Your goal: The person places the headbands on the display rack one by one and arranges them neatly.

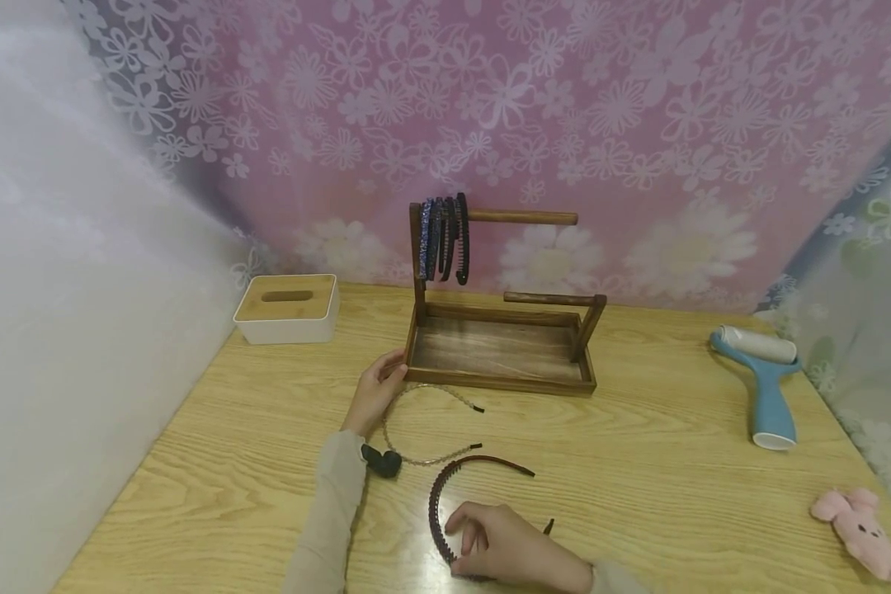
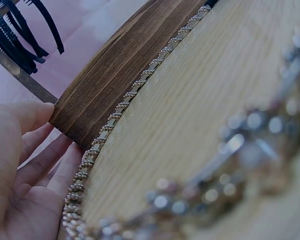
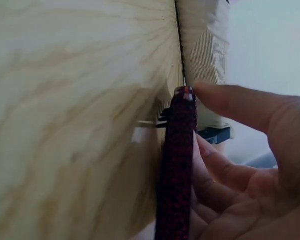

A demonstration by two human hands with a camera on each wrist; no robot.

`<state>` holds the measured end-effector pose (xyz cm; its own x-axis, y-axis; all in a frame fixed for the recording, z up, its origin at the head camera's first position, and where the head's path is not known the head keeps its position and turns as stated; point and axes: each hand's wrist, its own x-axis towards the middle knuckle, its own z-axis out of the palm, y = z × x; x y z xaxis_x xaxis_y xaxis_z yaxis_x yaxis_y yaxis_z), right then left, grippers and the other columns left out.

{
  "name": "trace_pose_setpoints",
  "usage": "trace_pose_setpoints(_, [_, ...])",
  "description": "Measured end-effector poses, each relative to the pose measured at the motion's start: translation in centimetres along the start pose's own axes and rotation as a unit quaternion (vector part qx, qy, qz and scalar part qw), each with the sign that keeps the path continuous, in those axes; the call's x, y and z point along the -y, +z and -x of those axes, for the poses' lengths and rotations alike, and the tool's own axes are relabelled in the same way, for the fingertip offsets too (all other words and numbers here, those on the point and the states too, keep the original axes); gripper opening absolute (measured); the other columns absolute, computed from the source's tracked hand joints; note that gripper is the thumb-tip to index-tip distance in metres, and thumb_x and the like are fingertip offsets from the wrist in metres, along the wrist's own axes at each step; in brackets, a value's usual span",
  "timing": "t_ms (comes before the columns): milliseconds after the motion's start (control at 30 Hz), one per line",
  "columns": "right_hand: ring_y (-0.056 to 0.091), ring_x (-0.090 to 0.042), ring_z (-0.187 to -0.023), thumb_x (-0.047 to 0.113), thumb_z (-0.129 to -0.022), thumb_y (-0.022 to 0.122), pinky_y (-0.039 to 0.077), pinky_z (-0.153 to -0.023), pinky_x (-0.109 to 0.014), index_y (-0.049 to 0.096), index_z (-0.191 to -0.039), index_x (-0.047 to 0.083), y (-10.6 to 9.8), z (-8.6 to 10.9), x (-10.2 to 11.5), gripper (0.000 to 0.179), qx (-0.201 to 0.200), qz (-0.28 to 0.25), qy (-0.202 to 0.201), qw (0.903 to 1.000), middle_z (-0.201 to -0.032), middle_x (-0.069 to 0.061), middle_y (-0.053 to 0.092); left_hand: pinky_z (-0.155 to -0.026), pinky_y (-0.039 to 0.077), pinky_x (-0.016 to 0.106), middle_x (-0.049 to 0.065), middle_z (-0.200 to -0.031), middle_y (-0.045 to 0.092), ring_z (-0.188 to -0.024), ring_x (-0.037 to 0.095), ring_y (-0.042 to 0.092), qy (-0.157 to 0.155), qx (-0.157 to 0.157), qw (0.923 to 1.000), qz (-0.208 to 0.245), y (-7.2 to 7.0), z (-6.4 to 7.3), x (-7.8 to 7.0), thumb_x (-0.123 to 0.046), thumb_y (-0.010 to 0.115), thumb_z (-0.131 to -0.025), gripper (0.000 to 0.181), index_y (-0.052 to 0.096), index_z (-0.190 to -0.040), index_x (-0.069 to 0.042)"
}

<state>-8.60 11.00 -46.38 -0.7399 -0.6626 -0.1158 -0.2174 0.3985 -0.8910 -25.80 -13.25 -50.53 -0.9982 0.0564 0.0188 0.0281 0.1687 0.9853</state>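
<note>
My left hand (image 1: 374, 394) grips the front left corner of a dark wooden rack (image 1: 501, 383), thumb on the edge and fingers below it, as the left wrist view shows. Beside that hand a beaded headband (image 1: 425, 463) lies on the table, its open ends toward the right. Nearer the front, my right hand (image 1: 508, 544) holds a dark red toothed headband (image 1: 436, 511) with curled fingers and thumb at its curve. The right wrist view has this headband (image 3: 176, 165) close up, with the fingers along one side. Several dark and blue headbands (image 1: 445, 239) hang on the rack's upper bar.
A white tissue box (image 1: 285, 332) with a wooden lid stands at the back left. On the right lie a blue-handled lint roller (image 1: 768, 388) and a pink plush toy (image 1: 865, 536). The rack's shorter lower bar (image 1: 549, 299) points left from its right post. Flowered curtains surround the table.
</note>
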Motion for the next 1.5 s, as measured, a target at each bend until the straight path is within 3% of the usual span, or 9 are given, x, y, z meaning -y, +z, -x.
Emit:
trace_pose_setpoints(200, [0.049, 0.008, -0.066, 0.006, -0.074, 0.076, 0.046, -0.065, -0.014, 0.065, -0.098, 0.012, 0.3, 0.5, 0.4, 0.027, 0.012, 0.037, 0.021, 0.999, -0.071, 0.017, 0.054, -0.111, 0.04, 0.047, 0.013, -0.144, 0.051, -0.133, 0.031, 0.049, 0.004, 0.002, 1.0, 0.0, 0.0, 0.0, 0.1, -0.019, 0.054, -0.101, 0.041, 0.05, -0.141, -0.01])
trace_pose_setpoints(400, [0.05, 0.006, -0.065, 0.002, -0.075, 0.069, 0.047, -0.06, -0.015, 0.072, -0.094, 0.011, -0.8, 1.1, 1.4, 0.022, 0.019, 0.029, 0.041, 0.9986, -0.071, 0.016, 0.056, -0.112, 0.04, 0.047, 0.012, -0.144, 0.051, -0.132, 0.03, 0.05, -0.001, 0.001, 1.0, 0.002, 0.0, 0.2, 0.1, -0.02, 0.054, -0.101, 0.041, 0.05, -0.141, -0.011])
trace_pose_setpoints(700, [0.05, 0.006, -0.066, 0.003, -0.079, 0.069, 0.048, -0.058, -0.017, 0.071, -0.099, 0.007, -5.0, 1.6, 1.8, 0.02, 0.042, 0.009, -0.022, 0.9989, -0.076, 0.01, 0.06, -0.11, 0.041, 0.047, 0.014, -0.144, 0.051, -0.131, 0.032, 0.051, 0.005, 0.0, 1.0, -0.002, -0.1, 0.1, 0.2, -0.02, 0.054, -0.101, 0.042, 0.05, -0.141, -0.009])
trace_pose_setpoints(900, [0.052, 0.002, -0.071, 0.005, -0.084, 0.065, 0.047, -0.061, -0.018, 0.068, -0.106, 0.002, -7.4, 1.8, 1.6, 0.023, 0.033, -0.028, -0.028, 0.9986, -0.079, 0.006, 0.059, -0.111, 0.041, 0.047, 0.012, -0.144, 0.051, -0.132, 0.03, 0.05, -0.002, 0.002, 1.0, 0.0, -0.1, 0.2, 0.1, -0.021, 0.054, -0.101, 0.041, 0.05, -0.141, -0.011])
trace_pose_setpoints(1067, [0.055, -0.003, -0.078, 0.006, -0.088, 0.062, 0.045, -0.065, -0.021, 0.064, -0.113, 0.0, -8.9, 2.0, 1.3, 0.026, -0.017, -0.053, 0.012, 0.9984, -0.086, 0.002, 0.06, -0.111, 0.041, 0.047, 0.013, -0.144, 0.05, -0.132, 0.031, 0.05, 0.0, 0.002, 1.0, 0.0, -0.1, 0.1, 0.1, -0.022, 0.055, -0.101, 0.042, 0.049, -0.141, -0.01])
trace_pose_setpoints(1233, [0.057, -0.005, -0.082, 0.015, -0.095, 0.061, 0.046, -0.07, -0.022, 0.056, -0.124, -0.006, -10.1, 2.3, 1.1, 0.037, -0.087, -0.087, 0.058, 0.9906, -0.093, 0.0, 0.059, -0.111, 0.04, 0.048, 0.016, -0.145, 0.049, -0.133, 0.033, 0.049, 0.005, 0.003, 1.0, 0.005, -0.1, 0.0, 0.0, -0.021, 0.055, -0.101, 0.043, 0.049, -0.142, -0.008])
trace_pose_setpoints(1400, [0.058, -0.002, -0.084, 0.015, -0.096, 0.06, 0.05, -0.075, -0.023, 0.051, -0.129, -0.009, -11.1, 2.5, 0.9, 0.042, -0.166, -0.115, 0.094, 0.975, -0.094, 0.006, 0.058, -0.112, 0.038, 0.049, 0.018, -0.146, 0.047, -0.134, 0.035, 0.047, -0.001, 0.006, 0.9999, 0.013, -0.1, 0.2, -0.5, -0.018, 0.054, -0.101, 0.044, 0.048, -0.142, -0.005])
trace_pose_setpoints(1500, [0.057, 0.0, -0.089, 0.016, -0.098, 0.056, 0.05, -0.08, -0.021, 0.049, -0.133, -0.007, -11.8, 2.8, 0.8, 0.043, -0.203, -0.13, 0.12, 0.9631, -0.101, 0.008, 0.058, -0.112, 0.038, 0.05, 0.021, -0.146, 0.046, -0.134, 0.037, 0.046, -0.004, 0.012, 0.9999, 0.01, -0.2, 0.7, -1.5, -0.015, 0.053, -0.101, 0.044, 0.046, -0.143, -0.001])
